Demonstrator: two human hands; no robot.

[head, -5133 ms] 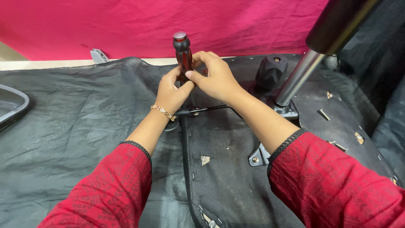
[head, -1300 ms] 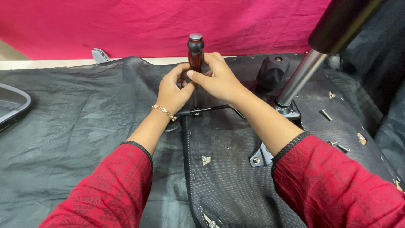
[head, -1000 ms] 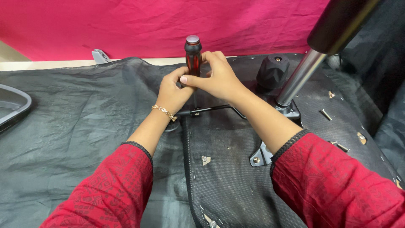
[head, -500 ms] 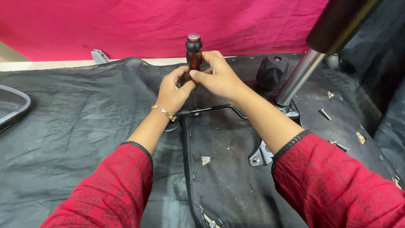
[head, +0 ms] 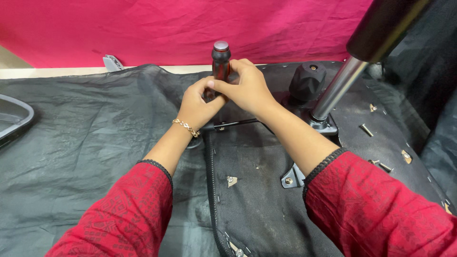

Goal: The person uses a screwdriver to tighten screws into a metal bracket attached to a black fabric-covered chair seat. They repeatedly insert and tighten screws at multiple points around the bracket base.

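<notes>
A screwdriver (head: 221, 62) with a dark red and black handle stands upright over the black underside of a chair seat (head: 266, 209). My right hand (head: 247, 88) wraps its fingers around the handle from the right. My left hand (head: 196, 105), with a gold bracelet at the wrist, grips the lower part of the handle from the left. The screwdriver's tip is hidden behind my hands. A thin black lever rod (head: 238, 123) runs just below them.
A chrome gas-lift column (head: 335, 90) with a black upper tube rises at the right from a metal bracket (head: 304, 173). A black knob (head: 308, 81) sits beside it. Loose screws (head: 366, 129) lie on the seat. Black fabric (head: 81, 138) covers the left; a pink cloth hangs behind.
The screwdriver handle has shifted slightly between frames, leaning left then upright, while both hands stay gripping it in nearly the same place.
</notes>
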